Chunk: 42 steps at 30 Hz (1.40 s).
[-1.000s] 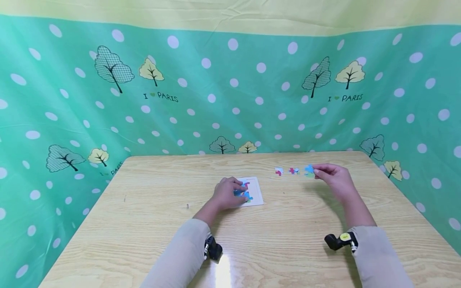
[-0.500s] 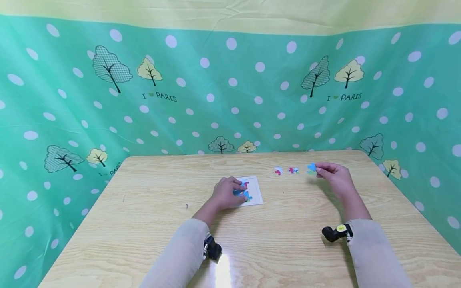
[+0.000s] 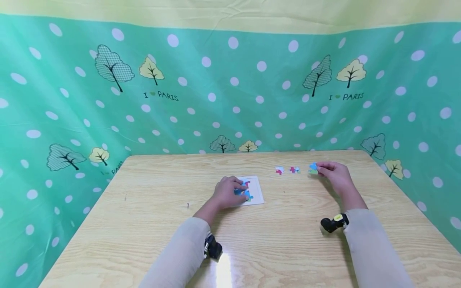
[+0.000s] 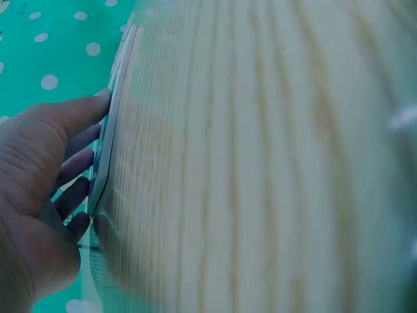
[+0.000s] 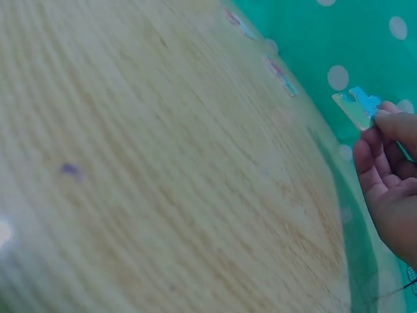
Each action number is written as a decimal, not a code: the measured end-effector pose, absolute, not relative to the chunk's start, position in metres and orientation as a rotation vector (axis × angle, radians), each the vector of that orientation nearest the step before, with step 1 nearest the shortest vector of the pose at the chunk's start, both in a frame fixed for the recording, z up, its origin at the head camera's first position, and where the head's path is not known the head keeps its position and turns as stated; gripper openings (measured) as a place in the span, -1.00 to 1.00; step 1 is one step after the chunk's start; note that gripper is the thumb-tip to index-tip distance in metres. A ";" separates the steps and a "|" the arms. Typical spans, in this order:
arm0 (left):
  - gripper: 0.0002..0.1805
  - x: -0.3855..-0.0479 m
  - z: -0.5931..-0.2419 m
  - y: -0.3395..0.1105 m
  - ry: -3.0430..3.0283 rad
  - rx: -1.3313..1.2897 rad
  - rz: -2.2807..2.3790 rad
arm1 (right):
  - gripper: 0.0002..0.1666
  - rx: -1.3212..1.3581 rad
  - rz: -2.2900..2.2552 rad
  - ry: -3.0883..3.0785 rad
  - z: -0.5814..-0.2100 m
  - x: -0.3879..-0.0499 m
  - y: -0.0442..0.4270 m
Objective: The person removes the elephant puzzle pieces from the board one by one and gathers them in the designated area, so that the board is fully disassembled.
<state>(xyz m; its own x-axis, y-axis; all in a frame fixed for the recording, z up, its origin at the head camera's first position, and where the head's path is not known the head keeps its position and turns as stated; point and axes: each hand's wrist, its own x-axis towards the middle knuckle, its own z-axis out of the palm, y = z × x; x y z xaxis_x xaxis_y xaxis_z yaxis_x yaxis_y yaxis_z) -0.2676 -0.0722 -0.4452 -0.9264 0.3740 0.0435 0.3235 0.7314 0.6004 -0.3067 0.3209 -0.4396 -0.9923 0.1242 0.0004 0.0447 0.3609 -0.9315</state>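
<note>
My right hand (image 3: pixel 336 176) pinches a blue and green jigsaw piece (image 3: pixel 312 169) by its edge, just above the table. In the right wrist view, thumb and fingertips close on that piece (image 5: pixel 358 107). At mid-table my left hand (image 3: pixel 227 193) rests on a white puzzle board (image 3: pixel 256 192), fingers spread over its left part. Blue and pink pieces (image 3: pixel 248 196) lie in the board, partly hidden by the fingers. From the left wrist view, the board (image 4: pixel 112 130) appears edge-on, with the thumb on it. Two loose jigsaw pieces, one white and red (image 3: pixel 279 170) and one mixed-coloured (image 3: pixel 294 170), lie between the hands.
The wooden table (image 3: pixel 151 240) runs back to a green dotted curtain (image 3: pixel 201 92) printed with trees. Small dark marks (image 3: pixel 187 205) show on the tabletop. Each forearm carries a black wrist camera (image 3: pixel 213 247).
My right hand has lifted its jigsaw piece slightly and shifted it a little to the right and turned it. The left hand stays on the board.
</note>
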 end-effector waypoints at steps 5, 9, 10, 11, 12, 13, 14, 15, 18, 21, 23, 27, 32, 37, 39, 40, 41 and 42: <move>-0.63 -0.268 -0.445 -0.071 2.848 0.580 0.976 | -0.59 -0.187 1.807 -2.525 -0.440 -0.312 0.320; -0.64 -0.268 -0.445 -0.070 2.849 0.588 0.972 | -0.60 -0.215 1.834 -2.531 -0.442 -0.314 0.319; -0.64 -0.268 -0.445 -0.070 2.850 0.588 0.971 | -0.59 -0.206 1.824 -2.540 -0.442 -0.315 0.319; -0.64 -0.268 -0.444 -0.070 2.852 0.589 0.968 | -0.59 -0.196 1.812 -2.548 -0.443 -0.315 0.319; -0.64 -0.267 -0.444 -0.070 2.853 0.590 0.970 | -0.58 -0.184 1.791 -2.563 -0.444 -0.316 0.319; -0.64 -0.267 -0.444 -0.070 2.855 0.592 0.969 | -0.58 -0.172 1.763 -2.581 -0.444 -0.317 0.319; -0.64 -0.267 -0.444 -0.070 2.854 0.593 0.970 | -0.58 -0.163 1.722 -2.605 -0.445 -0.317 0.320; -0.64 -0.267 -0.444 -0.069 2.853 0.592 0.973 | -0.57 -0.152 1.693 -2.623 -0.445 -0.317 0.320; -0.64 -0.268 -0.443 -0.069 2.850 0.593 0.974 | -0.53 -0.133 1.555 -2.703 -0.445 -0.318 0.322; -0.63 -0.269 -0.444 -0.069 2.850 0.595 0.969 | -0.51 -0.109 1.425 -2.767 -0.446 -0.319 0.321; -0.63 -0.269 -0.445 -0.069 2.853 0.605 0.962 | -0.55 -0.090 1.345 -2.795 -0.446 -0.319 0.320; -0.63 -0.269 -0.446 -0.070 2.855 0.600 0.951 | -0.66 -0.009 1.175 -2.844 -0.447 -0.321 0.318; -0.62 -0.268 -0.447 -0.071 2.853 0.581 0.957 | -0.72 0.075 1.030 -2.854 -0.449 -0.322 0.316; -0.63 -0.268 -0.446 -0.072 2.851 0.578 0.967 | -0.71 0.078 1.001 -2.845 -0.451 -0.323 0.315; -0.63 -0.267 -0.446 -0.072 2.850 0.578 0.965 | -0.70 0.081 0.994 -2.846 -0.452 -0.323 0.314; -0.62 -0.267 -0.446 -0.072 2.852 0.579 0.962 | -0.70 0.081 0.994 -2.847 -0.452 -0.323 0.314; -0.62 -0.267 -0.446 -0.072 2.854 0.580 0.961 | -0.69 0.078 0.994 -2.849 -0.452 -0.323 0.313; -0.62 -0.267 -0.446 -0.072 2.855 0.581 0.959 | -0.69 0.079 0.994 -2.853 -0.452 -0.323 0.313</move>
